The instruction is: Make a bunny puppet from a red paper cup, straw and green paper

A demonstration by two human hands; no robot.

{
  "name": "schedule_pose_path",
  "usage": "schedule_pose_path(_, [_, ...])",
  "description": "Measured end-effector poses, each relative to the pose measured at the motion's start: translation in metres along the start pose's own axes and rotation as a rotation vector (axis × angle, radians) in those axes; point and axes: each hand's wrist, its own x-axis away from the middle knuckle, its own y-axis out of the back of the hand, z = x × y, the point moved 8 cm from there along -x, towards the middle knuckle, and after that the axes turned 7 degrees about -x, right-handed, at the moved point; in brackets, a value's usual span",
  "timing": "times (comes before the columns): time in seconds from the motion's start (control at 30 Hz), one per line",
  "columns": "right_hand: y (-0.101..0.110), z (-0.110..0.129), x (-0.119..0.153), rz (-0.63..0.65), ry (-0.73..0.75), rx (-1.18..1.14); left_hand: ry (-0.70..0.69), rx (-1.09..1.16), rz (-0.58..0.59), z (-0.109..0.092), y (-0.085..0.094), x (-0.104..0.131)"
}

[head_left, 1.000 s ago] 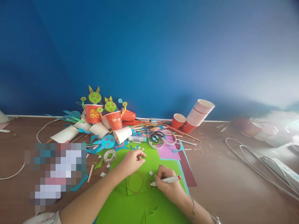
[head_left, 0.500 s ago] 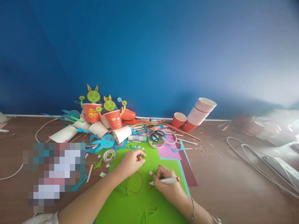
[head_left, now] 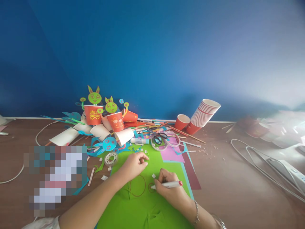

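Note:
A white marker with a red end (head_left: 170,184) is gripped in my right hand (head_left: 168,186), its tip on a small red circle drawn on the green paper (head_left: 133,210). To the left of that circle is a larger red circle outline (head_left: 138,186). My left hand (head_left: 137,163) rests on the upper part of the sheet with its fingers curled; whether anything is under them is hidden. A small white square (head_left: 153,175) lies between the hands.
Behind the paper are scissors (head_left: 158,138), a glue stick (head_left: 139,141), a tape roll (head_left: 111,158) and red cups with green rabbit faces (head_left: 94,97). Stacked cups (head_left: 205,114) lean at the back right. A power strip (head_left: 289,171) with cables lies far right.
The marker tip has shifted slightly left within the small circle, along with my right hand. My left hand stays where it was.

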Motion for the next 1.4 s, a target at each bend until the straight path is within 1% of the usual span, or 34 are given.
schedule_pose_path(0.1, [0.000, 0.001, 0.000, -0.002, -0.001, 0.003, 0.000, 0.001, 0.000, 0.000, 0.000, -0.001])
schedule_pose_path(0.23, [0.003, 0.002, -0.001, -0.038, 0.009, 0.025, -0.001, 0.000, -0.001, 0.000, 0.001, -0.001])
schedule_pose_path(0.37, [0.009, -0.001, -0.001, -0.100, -0.002, -0.063, -0.006, 0.002, 0.002, 0.001, 0.000, -0.001])
schedule_pose_path(0.43, [0.010, -0.002, -0.001, -0.113, -0.009, -0.070, -0.009, 0.003, 0.002, 0.002, -0.001, -0.001])
schedule_pose_path(0.67, [0.008, 0.003, -0.001, -0.087, -0.015, 0.025, -0.007, -0.004, -0.003, 0.002, -0.001, 0.000])
schedule_pose_path(0.83, [0.007, 0.002, -0.001, -0.079, -0.027, 0.031, -0.006, -0.010, -0.003, 0.001, -0.001, 0.000])
schedule_pose_path(1.03, [0.011, 0.001, -0.001, -0.116, -0.029, 0.013, -0.004, -0.013, -0.006, 0.003, -0.001, 0.000])
schedule_pose_path(1.23, [0.011, 0.001, 0.000, -0.112, -0.022, -0.002, -0.004, -0.012, -0.003, 0.002, -0.001, 0.000])
schedule_pose_path(1.4, [0.009, 0.003, -0.001, -0.093, -0.001, 0.034, -0.006, -0.012, -0.003, 0.003, -0.002, -0.001])
